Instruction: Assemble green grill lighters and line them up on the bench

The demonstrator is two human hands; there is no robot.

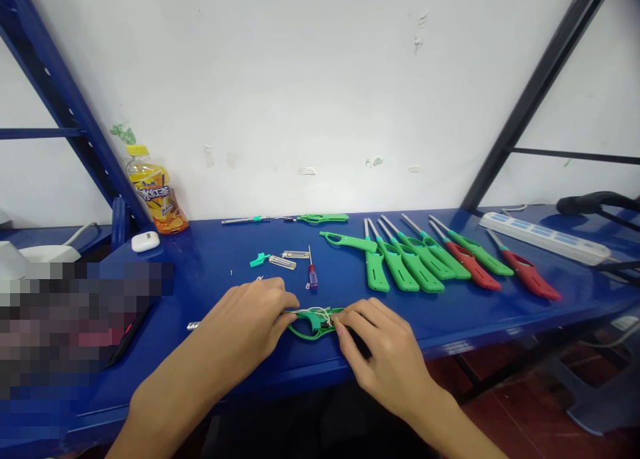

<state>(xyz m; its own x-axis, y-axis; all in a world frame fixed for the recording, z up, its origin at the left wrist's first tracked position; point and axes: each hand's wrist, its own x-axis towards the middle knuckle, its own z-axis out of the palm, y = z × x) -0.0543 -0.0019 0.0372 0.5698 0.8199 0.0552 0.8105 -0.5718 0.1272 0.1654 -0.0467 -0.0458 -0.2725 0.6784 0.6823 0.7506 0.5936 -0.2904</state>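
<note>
Near the table's front edge lies an opened green lighter casing (pixel 314 334), with white wires and a teal trigger (pixel 314 320) showing inside. My left hand (pixel 257 312) pinches its left end between thumb and fingers. At the other end, my right hand (pixel 380 342) has thumb and index finger closed on the casing by the wires; the fingers hide what lies under them. Just beyond the hands are a small screwdriver (pixel 313 276) with a purple-red handle, clear fuel tanks (pixel 283 262) and a loose teal trigger piece (pixel 259 260).
Several green and red stick lighters (pixel 420 266) lie in a row on the right. A white power strip (pixel 545 236) is behind them. A disassembled lighter (pixel 323 218) lies by the wall. On the left stand a drink bottle (pixel 159 196) and a white earbud case (pixel 145 241).
</note>
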